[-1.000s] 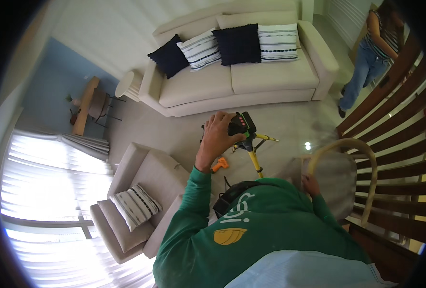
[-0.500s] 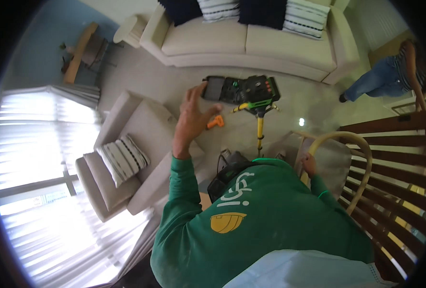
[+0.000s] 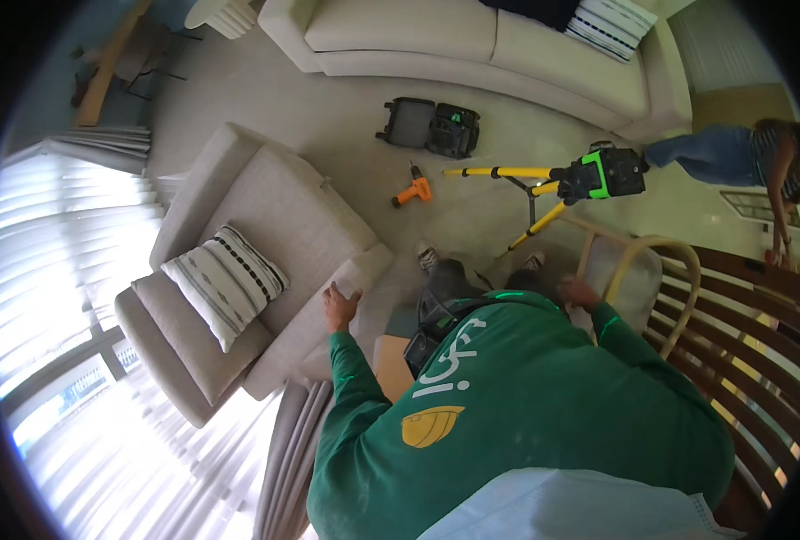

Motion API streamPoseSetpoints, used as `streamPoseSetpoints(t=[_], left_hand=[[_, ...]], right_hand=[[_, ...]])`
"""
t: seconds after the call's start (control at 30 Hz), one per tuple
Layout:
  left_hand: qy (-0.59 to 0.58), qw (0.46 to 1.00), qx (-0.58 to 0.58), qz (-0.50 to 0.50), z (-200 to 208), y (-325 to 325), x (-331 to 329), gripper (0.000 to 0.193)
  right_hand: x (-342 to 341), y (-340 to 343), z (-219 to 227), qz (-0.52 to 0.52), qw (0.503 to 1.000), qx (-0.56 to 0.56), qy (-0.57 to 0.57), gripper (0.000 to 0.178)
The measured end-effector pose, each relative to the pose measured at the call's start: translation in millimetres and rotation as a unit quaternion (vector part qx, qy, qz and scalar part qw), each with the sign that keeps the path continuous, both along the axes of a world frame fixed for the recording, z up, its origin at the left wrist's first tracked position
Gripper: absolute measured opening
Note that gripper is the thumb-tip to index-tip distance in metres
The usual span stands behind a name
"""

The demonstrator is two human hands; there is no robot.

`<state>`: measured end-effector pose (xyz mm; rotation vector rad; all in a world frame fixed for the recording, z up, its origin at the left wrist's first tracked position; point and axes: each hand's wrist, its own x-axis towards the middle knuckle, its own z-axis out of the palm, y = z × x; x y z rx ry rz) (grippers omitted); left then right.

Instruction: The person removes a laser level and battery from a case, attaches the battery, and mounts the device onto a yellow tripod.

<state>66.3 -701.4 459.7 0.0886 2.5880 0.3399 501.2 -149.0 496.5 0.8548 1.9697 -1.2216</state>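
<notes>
My left hand (image 3: 339,308) is open, fingers apart, over the arm of a beige armchair (image 3: 314,211); whether it touches the fabric I cannot tell. Out to the right, my right hand (image 3: 580,293) looks loosely open and holds nothing I can see. It is beside the curved arm of a pale wooden chair (image 3: 656,245), apart from that arm. Beyond my feet a black-and-green laser level (image 3: 604,174) sits on a tripod with yellow legs (image 3: 508,172). An orange cordless drill (image 3: 412,191) lies on the floor left of the tripod.
An open black case (image 3: 431,127) lies on the floor before the beige sofa (image 3: 472,72). Brown wooden slats (image 3: 742,333) rise at my right. A person in jeans (image 3: 710,155) bends at the far right. Curtains (image 3: 296,459) hang by the window at left.
My left hand has dropped from the raised spot near the laser level toward the armchair. My right hand has come off the chair's curved arm. The laser level appears further right in the shifted view.
</notes>
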Motion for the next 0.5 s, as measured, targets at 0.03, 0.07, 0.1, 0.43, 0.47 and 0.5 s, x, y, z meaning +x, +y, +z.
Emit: streamPoseSetpoints(t=[0.03, 0.07, 0.1, 0.43, 0.47, 0.5], left_hand=[[-0.012, 1.0, 0.001, -0.009, 1.6, -0.9, 3.4, 0.094], [-0.021, 1.0, 0.004, -0.017, 7.3, -0.6, 9.0, 0.094], [-0.024, 0.999, 0.007, -0.023, 11.0, -0.4, 5.7, 0.094], [-0.05, 0.998, 0.043, -0.017, -26.6, -22.1, -16.0, 0.096], [-0.059, 0.997, 0.038, -0.011, -22.3, -20.3, -15.2, 0.098], [-0.069, 0.997, 0.033, -0.008, -18.6, -18.0, -16.1, 0.1]], right_hand=[[-19.9, -12.0, 9.8, -0.004, 1.0, 0.03, -0.001, 0.04], [-35.8, -19.9, 17.5, -0.006, 0.998, 0.061, 0.002, 0.045], [-54.3, -26.7, 23.5, -0.006, 0.996, 0.093, 0.01, 0.051], [-160.9, -40.5, 12.0, 0.088, 0.988, 0.125, -0.033, 0.054], [-176.8, -40.6, 11.8, 0.097, 0.988, 0.111, -0.049, 0.053], [-189.2, -42.4, 10.7, 0.102, 0.988, 0.095, -0.067, 0.053]])
